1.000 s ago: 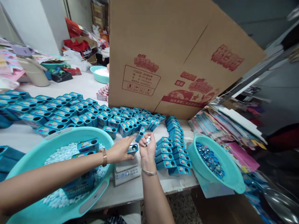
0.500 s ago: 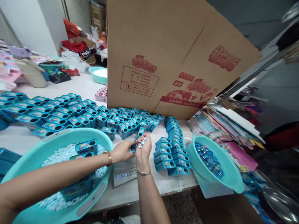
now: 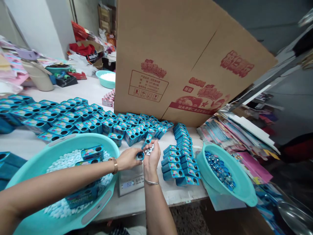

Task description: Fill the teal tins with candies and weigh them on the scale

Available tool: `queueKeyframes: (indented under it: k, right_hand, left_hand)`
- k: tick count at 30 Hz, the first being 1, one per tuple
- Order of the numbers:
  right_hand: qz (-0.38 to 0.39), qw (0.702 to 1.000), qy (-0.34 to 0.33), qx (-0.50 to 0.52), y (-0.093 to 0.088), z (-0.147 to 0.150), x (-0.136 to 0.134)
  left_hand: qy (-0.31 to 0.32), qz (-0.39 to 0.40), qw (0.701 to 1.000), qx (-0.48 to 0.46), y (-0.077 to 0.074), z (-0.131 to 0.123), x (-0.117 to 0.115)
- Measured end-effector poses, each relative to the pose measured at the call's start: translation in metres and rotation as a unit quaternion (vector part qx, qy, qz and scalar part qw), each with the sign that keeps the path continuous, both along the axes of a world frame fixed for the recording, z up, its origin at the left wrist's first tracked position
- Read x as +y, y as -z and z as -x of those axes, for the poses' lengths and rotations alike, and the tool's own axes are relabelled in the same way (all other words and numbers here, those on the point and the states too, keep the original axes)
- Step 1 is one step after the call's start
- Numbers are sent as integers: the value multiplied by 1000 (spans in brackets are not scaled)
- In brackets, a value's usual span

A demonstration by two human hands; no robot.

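My left hand (image 3: 128, 158) reaches across the basin and is closed around a small blue tin (image 3: 140, 156), its round opening facing up. Beside it, my right hand (image 3: 152, 158) is cupped, palm up, with small white candies (image 3: 149, 150) in it; its edge is close to the tin, and I cannot tell whether they touch. Under both hands lies a digital scale (image 3: 132, 186) with a lit display, its platform mostly hidden. At the left, a turquoise basin (image 3: 111, 141) holds white candies (image 3: 61, 163) and several blue tins (image 3: 91, 152). Another blue tin (image 3: 147, 139) stands just behind my right hand.
Rows of blue tins with round openings (image 3: 61, 124) spread across the table's left and middle. More tins (image 3: 179, 163) stand in rows at the right. A turquoise basin (image 3: 244, 176) of shiny blue lids (image 3: 220, 169) sits beyond them. A big cardboard box (image 3: 171, 39) rises behind.
The scale's display shows a higher number. Everything in view has shifted slightly to the right. Both hands keep nearly the same pose, tin and candies still in them.
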State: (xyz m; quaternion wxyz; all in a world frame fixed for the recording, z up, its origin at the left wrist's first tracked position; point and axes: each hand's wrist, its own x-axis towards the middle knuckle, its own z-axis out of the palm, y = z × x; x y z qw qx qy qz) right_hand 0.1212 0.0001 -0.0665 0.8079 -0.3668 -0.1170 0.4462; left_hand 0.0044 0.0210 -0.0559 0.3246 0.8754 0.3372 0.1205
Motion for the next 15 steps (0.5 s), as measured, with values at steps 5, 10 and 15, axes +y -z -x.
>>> queueKeyframes:
  k: [5,10,15]
  right_hand:
    - [11,1000,3,-6,-1,1,1]
    - [-3,1000,4,-14,1,0,1]
    - [-6,1000,13,-20,3,-1,-1]
  left_hand:
    - [6,-10,1000,-5,3,0,1]
    - [-6,-10,1000,18,4,0,1]
    - [-14,-13,999,32,3,0,1]
